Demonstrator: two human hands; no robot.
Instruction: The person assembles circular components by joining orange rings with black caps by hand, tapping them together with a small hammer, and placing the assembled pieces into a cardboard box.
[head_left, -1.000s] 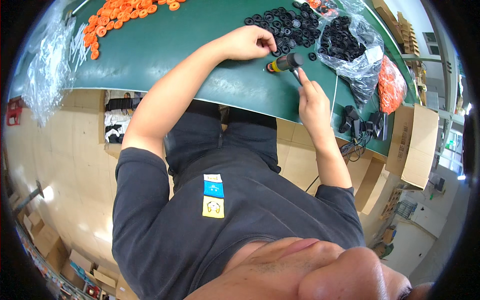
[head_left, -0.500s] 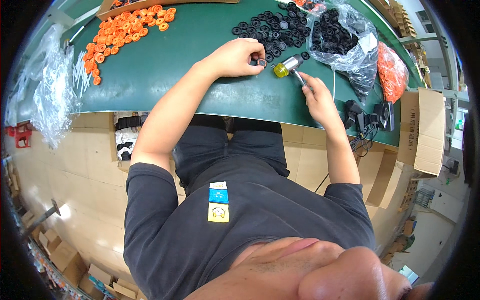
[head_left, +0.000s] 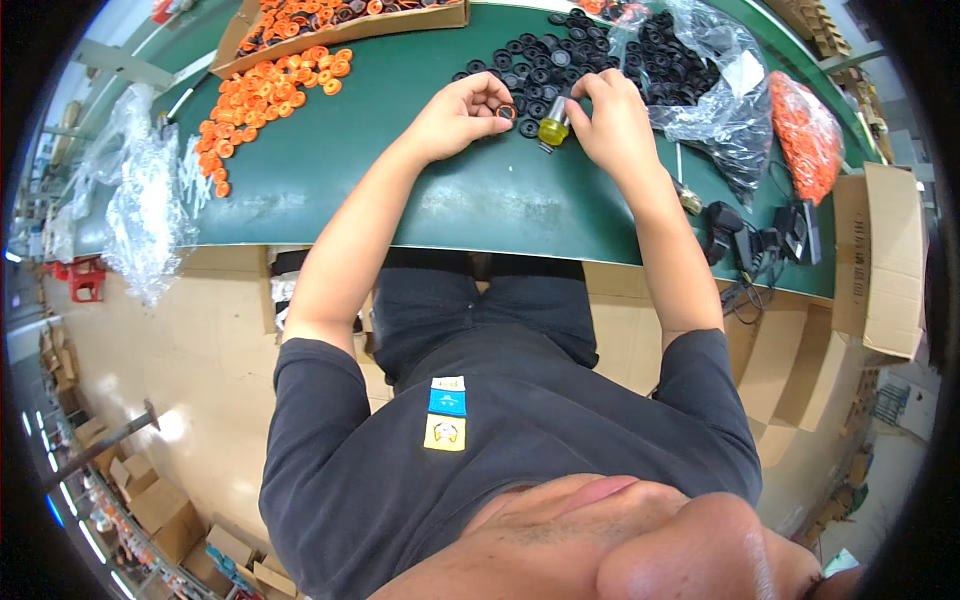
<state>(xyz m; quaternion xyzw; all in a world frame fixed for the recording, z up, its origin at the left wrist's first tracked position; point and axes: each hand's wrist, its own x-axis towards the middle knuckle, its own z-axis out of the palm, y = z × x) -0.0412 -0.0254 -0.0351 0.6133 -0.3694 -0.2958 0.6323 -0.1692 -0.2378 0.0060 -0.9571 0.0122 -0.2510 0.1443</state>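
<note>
My left hand [head_left: 463, 118] is closed around a small round part with an orange and black rim [head_left: 507, 112], gripped between thumb and fingertips. A hammer [head_left: 554, 124] with a yellow and metal head lies on the green table between my hands. My right hand [head_left: 612, 118] is over it, its thumb and forefinger drawn close at the metal end of the head, beside the black parts. Whatever those fingertips hold is hidden. Under the right hand the hammer's handle is covered. Just beyond both hands spreads a loose pile of black round caps [head_left: 540, 75].
Orange round caps [head_left: 262, 100] lie at the left, below a cardboard box [head_left: 345, 35] of parts. Clear plastic bags with black caps [head_left: 680, 80] and orange parts [head_left: 803, 135] stand at the right. Black power adapters with cables [head_left: 745, 235] sit near the right edge. Crumpled plastic [head_left: 140, 190] hangs at the left.
My right hand has left the lower part of the hammer's handle and moved forward to its head. The hammer's head has turned. My left hand still grips the round part.
</note>
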